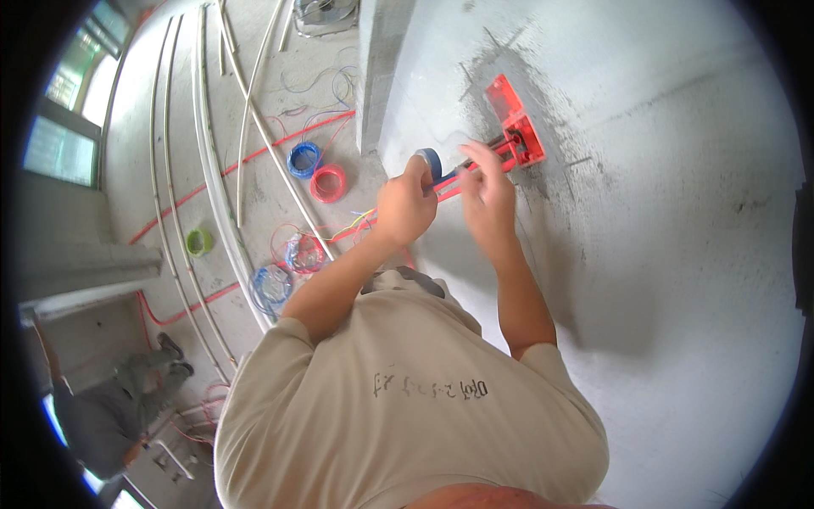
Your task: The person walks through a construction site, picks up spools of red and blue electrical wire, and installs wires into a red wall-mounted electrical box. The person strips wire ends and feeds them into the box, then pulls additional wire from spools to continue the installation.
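Note:
My left hand [407, 208] is closed around a roll of blue tape [429, 161], near the middle of the view. A short dark blue strip [445, 177] runs from the roll toward my right hand [487, 195], whose fingers are bent at its end; what they grip is hidden. Red conduits [500, 154] run down from an open red wall box [526, 136] behind my hands, with dark wires inside the box. Grey rough plaster [555, 191] surrounds the box on the pale wall.
Long white pipes [208, 136], red floor conduit [195, 305], blue [303, 159], red [327, 183] and green [198, 242] wire coils, plus wrapped coils [273, 287], lie on the concrete floor at left. Another person [102, 416] is at the lower left. A wall edge [369, 85] stands upper middle.

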`<action>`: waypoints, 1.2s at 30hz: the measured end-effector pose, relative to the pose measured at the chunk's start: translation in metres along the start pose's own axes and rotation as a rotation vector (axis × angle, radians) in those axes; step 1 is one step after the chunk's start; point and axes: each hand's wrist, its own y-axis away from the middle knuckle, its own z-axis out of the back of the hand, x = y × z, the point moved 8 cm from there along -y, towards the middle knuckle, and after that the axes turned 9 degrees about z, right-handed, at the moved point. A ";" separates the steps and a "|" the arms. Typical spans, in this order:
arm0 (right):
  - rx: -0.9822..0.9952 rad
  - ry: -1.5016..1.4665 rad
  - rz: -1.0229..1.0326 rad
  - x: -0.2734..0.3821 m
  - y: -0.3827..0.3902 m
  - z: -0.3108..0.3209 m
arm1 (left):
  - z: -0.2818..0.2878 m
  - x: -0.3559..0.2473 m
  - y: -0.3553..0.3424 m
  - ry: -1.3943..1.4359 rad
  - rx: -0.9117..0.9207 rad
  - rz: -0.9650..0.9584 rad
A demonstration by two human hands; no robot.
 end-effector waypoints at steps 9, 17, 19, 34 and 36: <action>-0.101 -0.729 -0.344 0.007 0.055 -0.002 | -0.012 0.039 0.010 0.763 0.298 0.294; 0.007 -0.351 -0.547 -0.055 0.083 -0.033 | -0.029 0.012 0.019 0.438 0.627 0.346; -0.102 -0.393 -0.402 -0.062 0.078 -0.036 | -0.028 -0.006 0.021 0.285 0.546 0.168; -0.108 0.036 -0.550 -0.101 0.074 -0.039 | -0.035 -0.026 0.030 0.035 0.305 0.127; -0.024 0.054 -0.514 -0.101 0.081 -0.042 | -0.029 -0.028 0.034 0.002 0.317 0.203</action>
